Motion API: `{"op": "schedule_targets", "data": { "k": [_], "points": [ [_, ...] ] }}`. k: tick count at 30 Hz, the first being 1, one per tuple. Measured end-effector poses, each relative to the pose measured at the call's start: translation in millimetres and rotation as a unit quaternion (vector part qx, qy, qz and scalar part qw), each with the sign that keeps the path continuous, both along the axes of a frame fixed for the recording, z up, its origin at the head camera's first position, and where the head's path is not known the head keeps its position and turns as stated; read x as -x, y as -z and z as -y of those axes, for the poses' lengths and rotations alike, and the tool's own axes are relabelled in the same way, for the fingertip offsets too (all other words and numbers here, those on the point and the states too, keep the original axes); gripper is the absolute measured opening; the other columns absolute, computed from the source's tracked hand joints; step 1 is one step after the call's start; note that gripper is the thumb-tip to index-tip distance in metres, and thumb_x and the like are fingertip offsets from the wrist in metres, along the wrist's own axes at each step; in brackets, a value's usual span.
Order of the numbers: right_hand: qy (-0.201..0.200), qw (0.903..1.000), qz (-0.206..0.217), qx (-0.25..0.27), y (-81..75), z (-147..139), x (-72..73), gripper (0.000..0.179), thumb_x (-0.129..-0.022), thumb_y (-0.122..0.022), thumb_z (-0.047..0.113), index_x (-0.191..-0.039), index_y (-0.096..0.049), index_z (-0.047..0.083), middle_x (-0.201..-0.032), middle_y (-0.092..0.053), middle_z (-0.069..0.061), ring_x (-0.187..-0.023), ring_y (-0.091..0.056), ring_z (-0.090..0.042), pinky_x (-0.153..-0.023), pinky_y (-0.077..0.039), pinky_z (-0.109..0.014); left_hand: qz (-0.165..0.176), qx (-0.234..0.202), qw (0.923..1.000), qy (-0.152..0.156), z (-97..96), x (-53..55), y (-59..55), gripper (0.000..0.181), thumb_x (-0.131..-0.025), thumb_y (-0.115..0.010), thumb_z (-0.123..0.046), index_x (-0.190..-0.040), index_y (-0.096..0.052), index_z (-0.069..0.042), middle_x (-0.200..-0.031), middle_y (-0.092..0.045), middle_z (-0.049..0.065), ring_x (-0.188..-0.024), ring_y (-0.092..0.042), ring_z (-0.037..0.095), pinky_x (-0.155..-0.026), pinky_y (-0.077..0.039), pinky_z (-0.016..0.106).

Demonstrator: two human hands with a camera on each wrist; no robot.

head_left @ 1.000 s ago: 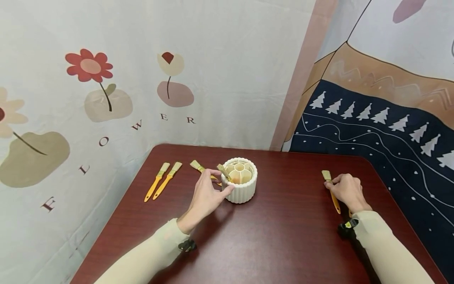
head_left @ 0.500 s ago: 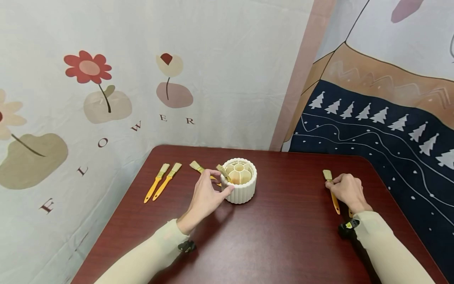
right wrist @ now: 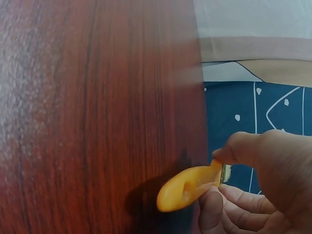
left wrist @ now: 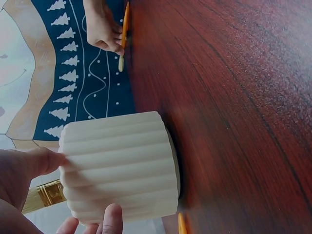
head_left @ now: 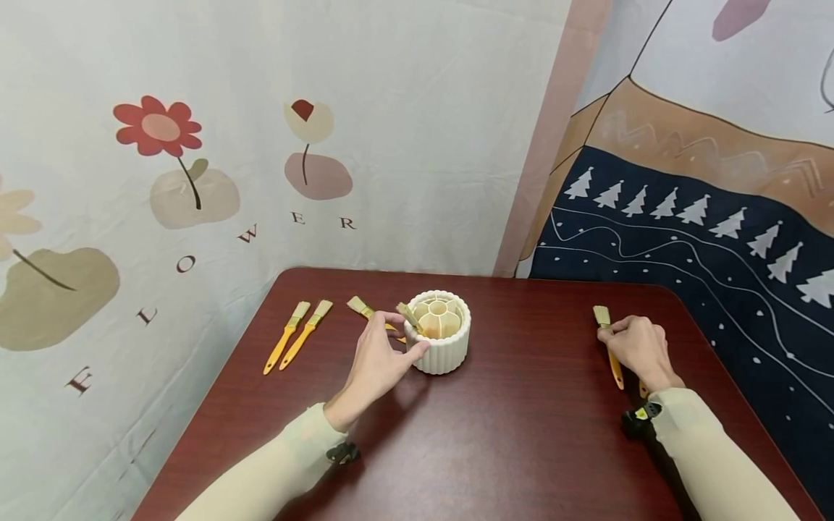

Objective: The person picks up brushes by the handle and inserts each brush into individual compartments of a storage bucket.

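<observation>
A white ribbed round brush holder [head_left: 446,354] with petal-shaped compartments stands upright on the table. My left hand [head_left: 374,365] grips its near left side, thumb and fingertips against the ribbed wall [left wrist: 119,168]. One paintbrush [head_left: 409,317] stands tilted in a left compartment, bristles up. At the right, my right hand [head_left: 640,349] pinches another paintbrush [head_left: 615,370] near its ferrule, bristles pointing away from me. Its yellow handle [right wrist: 183,190] casts a shadow on the table in the right wrist view. A further yellow handle [head_left: 643,389] shows beneath my right wrist, mostly hidden.
Two paintbrushes [head_left: 296,336] lie side by side on the left of the dark red table [head_left: 508,434]. One more paintbrush [head_left: 360,307] lies behind my left hand, partly hidden. A printed cloth [head_left: 417,145] hangs behind the table's far edge.
The paintbrush in my right hand has shifted slightly up. My left hand and the holder stay in place; the head view has turned a little to the right.
</observation>
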State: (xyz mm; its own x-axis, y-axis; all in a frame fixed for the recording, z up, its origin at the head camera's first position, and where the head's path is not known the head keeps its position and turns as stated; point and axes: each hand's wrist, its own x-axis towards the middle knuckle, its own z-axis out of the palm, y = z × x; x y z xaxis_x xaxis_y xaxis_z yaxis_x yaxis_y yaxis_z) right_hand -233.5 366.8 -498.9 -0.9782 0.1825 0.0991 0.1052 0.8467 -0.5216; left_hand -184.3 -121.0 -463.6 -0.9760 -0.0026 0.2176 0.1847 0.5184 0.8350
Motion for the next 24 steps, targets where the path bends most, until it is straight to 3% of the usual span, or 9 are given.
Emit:
{"op": "schedule_targets", "data": {
  "k": [18, 24],
  "points": [
    [0.006, 0.9991, -0.040, 0.011, -11.3, 8.9, -2.5, 0.044, -0.106, -0.083, 0.031, -0.118, -0.082, -0.011, -0.105, -0.086, -0.028, -0.074, -0.073, -0.025, -0.060, -0.052, -0.031, -0.001, 0.006, 1.0000, -0.002, 0.5, -0.3, -1.0, 0.062, -0.094, -0.097, -0.025, -0.136, -0.062, 0.002, -0.128, -0.072, 0.026, -0.106, -0.083, 0.045, -0.097, -0.070, 0.049],
    [0.001, 0.9988, -0.048, 0.013, -14.7, 13.5, -4.2, 0.044, -0.106, -0.083, 0.030, -0.119, -0.082, -0.012, -0.107, -0.087, -0.029, -0.073, -0.075, -0.024, -0.058, -0.053, -0.029, 0.000, 0.000, 1.0000, 0.003, 0.5, -0.2, -1.3, 0.062, -0.095, -0.096, -0.024, -0.137, -0.061, 0.003, -0.129, -0.070, 0.028, -0.108, -0.082, 0.047, -0.102, -0.068, 0.060]
  ]
}}
